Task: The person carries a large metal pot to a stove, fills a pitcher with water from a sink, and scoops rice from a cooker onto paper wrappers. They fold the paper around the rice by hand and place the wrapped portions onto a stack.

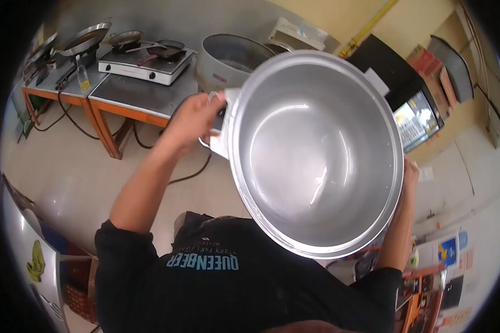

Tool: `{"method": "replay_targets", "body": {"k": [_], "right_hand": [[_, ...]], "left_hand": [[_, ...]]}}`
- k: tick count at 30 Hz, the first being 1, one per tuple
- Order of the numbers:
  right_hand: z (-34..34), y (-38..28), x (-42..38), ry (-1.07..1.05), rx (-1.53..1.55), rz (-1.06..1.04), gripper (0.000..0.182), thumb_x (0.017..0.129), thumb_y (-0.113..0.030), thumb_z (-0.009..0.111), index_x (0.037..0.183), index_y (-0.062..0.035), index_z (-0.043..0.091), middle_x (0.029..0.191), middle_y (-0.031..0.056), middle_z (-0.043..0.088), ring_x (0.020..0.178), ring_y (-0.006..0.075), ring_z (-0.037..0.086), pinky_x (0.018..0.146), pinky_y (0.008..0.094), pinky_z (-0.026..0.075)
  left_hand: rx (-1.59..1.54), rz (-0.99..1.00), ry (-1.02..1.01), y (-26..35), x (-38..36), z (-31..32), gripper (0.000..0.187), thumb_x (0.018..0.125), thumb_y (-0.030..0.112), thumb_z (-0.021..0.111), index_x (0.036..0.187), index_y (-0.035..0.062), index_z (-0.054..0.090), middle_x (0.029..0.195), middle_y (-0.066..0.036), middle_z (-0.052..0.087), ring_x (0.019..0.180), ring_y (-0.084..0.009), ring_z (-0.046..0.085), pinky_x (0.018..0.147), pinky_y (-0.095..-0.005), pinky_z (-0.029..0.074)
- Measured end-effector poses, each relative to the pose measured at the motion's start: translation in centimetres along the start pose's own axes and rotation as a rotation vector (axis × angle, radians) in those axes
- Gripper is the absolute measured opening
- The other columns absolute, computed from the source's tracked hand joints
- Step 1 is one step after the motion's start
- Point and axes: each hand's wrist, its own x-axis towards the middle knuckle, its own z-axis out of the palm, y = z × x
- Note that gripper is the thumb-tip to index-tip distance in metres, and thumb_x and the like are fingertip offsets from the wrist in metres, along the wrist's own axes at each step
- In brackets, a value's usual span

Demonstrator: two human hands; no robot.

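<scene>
A large silver cooking pot (pixel 316 150) is held up before me, tilted so that its wide mouth faces me. Nothing lies in the pot; its inner wall looks shiny, perhaps wet. My left hand (pixel 195 121) is closed around the looped side handle (pixel 220 143) at the pot's left. On the opposite side, my right hand (pixel 410 174) grips the pot by its edge, with most of its fingers hidden behind the pot.
Behind the pot stands a metal-topped table (pixel 133 97) with a gas stove (pixel 150 64), pans and another large pot (pixel 228 58). A glass bottle (pixel 83 75) is farther left. Green vegetables (pixel 36 262) lie on a counter at lower left. A hose (pixel 191 176) crosses the floor.
</scene>
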Motion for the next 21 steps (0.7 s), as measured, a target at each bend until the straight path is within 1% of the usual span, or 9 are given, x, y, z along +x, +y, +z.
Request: {"method": "replay_targets", "body": {"k": [3, 4, 6, 7, 11, 13, 15, 16, 21], "right_hand": [[7.5, -9.3, 8.8, -0.027, -0.233, -0.291, 0.045, 0.104, -0.034, 0.054, 0.097, 0.0064, 0.073, 0.077, 0.0084, 0.071, 0.068, 0.0172, 0.064, 0.061, 0.0333, 0.051], [9.6, -9.8, 13.8, -0.003, -0.294, -0.450, 0.045, 0.103, -0.036, 0.057, 0.097, 0.0051, 0.074, 0.077, 0.0075, 0.071, 0.067, 0.0161, 0.064, 0.061, 0.0318, 0.050], [14.1, -12.4, 19.2, 0.023, -0.121, -0.379, 0.044, 0.100, -0.039, 0.063, 0.094, 0.0031, 0.075, 0.076, 0.0060, 0.071, 0.065, 0.0141, 0.063, 0.060, 0.0300, 0.050], [17.1, -15.6, 20.2, 0.030, 0.129, -0.176, 0.045, 0.098, -0.041, 0.066, 0.092, 0.0024, 0.076, 0.074, 0.0054, 0.071, 0.064, 0.0131, 0.062, 0.059, 0.0297, 0.049], [27.1, -18.0, 31.4, 0.122, 0.137, -0.234, 0.045, 0.095, -0.042, 0.070, 0.087, 0.0012, 0.077, 0.071, 0.0059, 0.070, 0.064, 0.0109, 0.061, 0.061, 0.0300, 0.049], [32.7, -20.6, 32.3, 0.105, 0.274, -0.146, 0.041, 0.095, -0.038, 0.070, 0.086, 0.0013, 0.077, 0.075, 0.0052, 0.071, 0.064, 0.0116, 0.060, 0.061, 0.0291, 0.047], [36.7, -21.7, 32.4, 0.133, 0.240, -0.065, 0.038, 0.096, -0.033, 0.069, 0.081, 0.0014, 0.075, 0.070, 0.0031, 0.067, 0.060, 0.0106, 0.056, 0.058, 0.0290, 0.044], [38.7, -21.6, 33.3, 0.099, 0.364, -0.040, 0.034, 0.097, -0.029, 0.067, 0.080, 0.0009, 0.072, 0.068, 0.0010, 0.062, 0.059, 0.0104, 0.052, 0.056, 0.0292, 0.042], [45.6, -19.3, 37.1, 0.033, 0.593, 0.059, 0.028, 0.098, -0.025, 0.064, 0.085, -0.0003, 0.069, 0.076, 0.0023, 0.062, 0.065, 0.0120, 0.054, 0.061, 0.0290, 0.043]], "left_hand": [[-0.116, 0.180, 0.217, 2.8, 7.8, -2.9, 0.042, 0.103, 0.042, 0.057, 0.069, 0.0193, 0.047, 0.059, 0.010, 0.035, 0.049, -0.0053, 0.032, 0.045, -0.0233, 0.024], [-0.133, 0.205, 0.223, 3.6, 10.6, -4.5, 0.040, 0.104, 0.041, 0.056, 0.071, 0.0196, 0.048, 0.060, 0.010, 0.034, 0.049, -0.0051, 0.031, 0.046, -0.0229, 0.024], [-0.209, 0.249, 0.199, 4.4, 15.7, -7.8, 0.037, 0.104, 0.040, 0.055, 0.074, 0.0190, 0.050, 0.060, 0.010, 0.035, 0.048, -0.0039, 0.029, 0.045, -0.0218, 0.023], [-0.271, 0.284, 0.177, 4.9, 18.8, -9.3, 0.036, 0.104, 0.038, 0.055, 0.075, 0.0181, 0.051, 0.060, 0.010, 0.035, 0.047, -0.0030, 0.029, 0.043, -0.0212, 0.023], [-0.212, 0.366, 0.276, 7.2, 29.3, -14.2, 0.032, 0.106, 0.034, 0.053, 0.082, 0.0131, 0.051, 0.058, 0.010, 0.035, 0.042, -0.0024, 0.027, 0.040, -0.0231, 0.021], [-0.244, 0.372, 0.233, 7.9, 34.8, -16.5, 0.031, 0.105, 0.033, 0.055, 0.082, 0.0128, 0.052, 0.059, 0.010, 0.036, 0.042, -0.0028, 0.027, 0.040, -0.0230, 0.021], [-0.150, 0.370, 0.359, 8.1, 39.9, -17.5, 0.031, 0.104, 0.033, 0.057, 0.081, 0.0131, 0.051, 0.059, 0.010, 0.036, 0.042, -0.0033, 0.026, 0.041, -0.0226, 0.021], [-0.153, 0.345, 0.296, 8.0, 42.4, -18.9, 0.032, 0.103, 0.033, 0.057, 0.079, 0.0137, 0.051, 0.058, 0.010, 0.036, 0.041, -0.0034, 0.026, 0.042, -0.0225, 0.021], [0.001, 0.296, 0.351, 6.0, 51.8, -22.1, 0.033, 0.103, 0.034, 0.056, 0.077, 0.0153, 0.048, 0.057, 0.010, 0.035, 0.042, -0.0033, 0.025, 0.041, -0.0231, 0.018]]}}
